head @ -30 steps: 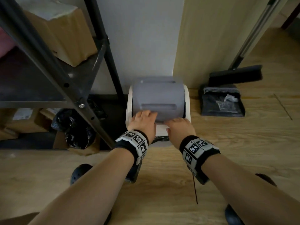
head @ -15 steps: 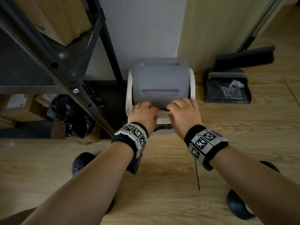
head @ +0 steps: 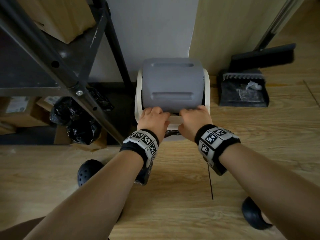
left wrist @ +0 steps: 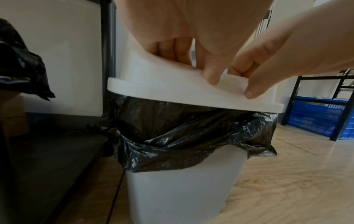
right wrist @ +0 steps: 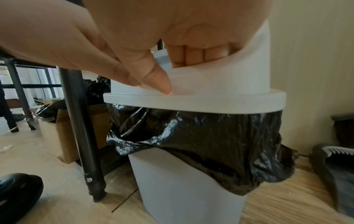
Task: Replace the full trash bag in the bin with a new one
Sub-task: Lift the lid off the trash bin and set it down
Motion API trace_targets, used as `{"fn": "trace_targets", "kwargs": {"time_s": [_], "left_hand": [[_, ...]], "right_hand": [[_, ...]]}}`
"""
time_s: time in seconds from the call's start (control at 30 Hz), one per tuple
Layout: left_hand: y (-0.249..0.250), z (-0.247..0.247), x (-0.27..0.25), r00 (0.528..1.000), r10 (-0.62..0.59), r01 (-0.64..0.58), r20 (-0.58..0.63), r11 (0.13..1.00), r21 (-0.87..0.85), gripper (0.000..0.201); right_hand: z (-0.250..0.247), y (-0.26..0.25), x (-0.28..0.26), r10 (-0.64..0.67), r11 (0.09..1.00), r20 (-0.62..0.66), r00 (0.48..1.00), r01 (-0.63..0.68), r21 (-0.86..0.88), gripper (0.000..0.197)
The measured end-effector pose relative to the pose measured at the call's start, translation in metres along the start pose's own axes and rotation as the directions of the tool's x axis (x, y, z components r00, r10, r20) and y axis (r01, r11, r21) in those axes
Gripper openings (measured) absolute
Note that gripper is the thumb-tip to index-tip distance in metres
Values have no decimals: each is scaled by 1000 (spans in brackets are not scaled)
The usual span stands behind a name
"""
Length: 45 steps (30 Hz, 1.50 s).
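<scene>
— How are the hands placed?
— The near edge of the bin's white lid frame (left wrist: 172,91) is gripped by the left hand (head: 152,122) and right hand (head: 194,121), fingers curled inside, thumbs outside.
— And the bag?
— The black trash bag (right wrist: 210,133) is seen folded over the rim of the bin (left wrist: 182,189), which stands on the floor beside a dustpan (head: 244,94).

Head view: looks steeply down from above onto the bin (head: 172,87), the floor and both forearms.
Left wrist view: low, close, faces the bin's (left wrist: 182,189) front from the left.
Right wrist view: low, close, from the right.
Shared: lid frame (right wrist: 193,100), black bag (left wrist: 191,136).
</scene>
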<state>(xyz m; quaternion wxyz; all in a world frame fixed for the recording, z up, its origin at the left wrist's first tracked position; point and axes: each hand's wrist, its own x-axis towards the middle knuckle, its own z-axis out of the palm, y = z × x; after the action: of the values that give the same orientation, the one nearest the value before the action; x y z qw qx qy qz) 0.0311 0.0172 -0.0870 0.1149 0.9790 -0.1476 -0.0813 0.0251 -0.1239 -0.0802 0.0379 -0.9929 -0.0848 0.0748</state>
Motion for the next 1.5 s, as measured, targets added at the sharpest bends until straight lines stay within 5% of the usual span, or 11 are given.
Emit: {"fn": "trace_targets", "kwargs": {"time_s": [0.33, 0.5, 0.57, 0.63, 0.83, 1.0, 1.2, 1.5], "left_hand": [[-2, -6, -3, 996, -12, -1, -91, 991, -134, 39], [-5, -16, -7, 912, -306, 232, -273, 934, -270, 74], [-9, -19, -2, 876, -456, 343, -159, 819, -460, 90], [-13, -21, 5, 853, -521, 443, 28, 695, -566, 98], [-19, -20, 13, 847, -530, 452, 47, 672, -587, 75], [-21, -27, 15, 851, -524, 446, 26, 697, -562, 54], [-10, -50, 21, 879, -465, 317, -107, 736, -598, 61], [7, -67, 17, 892, -435, 292, -120, 760, -581, 61]], "right_hand": [[9, 0, -9, 26, 995, -165, 986, -10, 98, 29], [4, 3, -15, 159, 972, -306, 939, -94, 215, 44], [-2, 4, -14, 291, 931, -368, 883, -173, 320, 60], [-8, 8, -11, 382, 879, -294, 876, -246, 408, 75], [-14, 14, -3, 450, 667, -73, 890, -280, 691, 80], [-19, 15, -3, 460, 649, -43, 887, -303, 697, 80], [-22, 19, -5, 523, 563, -26, 852, -322, 761, 85], [-40, 31, -12, 554, 541, -50, 831, -313, 781, 79]]}}
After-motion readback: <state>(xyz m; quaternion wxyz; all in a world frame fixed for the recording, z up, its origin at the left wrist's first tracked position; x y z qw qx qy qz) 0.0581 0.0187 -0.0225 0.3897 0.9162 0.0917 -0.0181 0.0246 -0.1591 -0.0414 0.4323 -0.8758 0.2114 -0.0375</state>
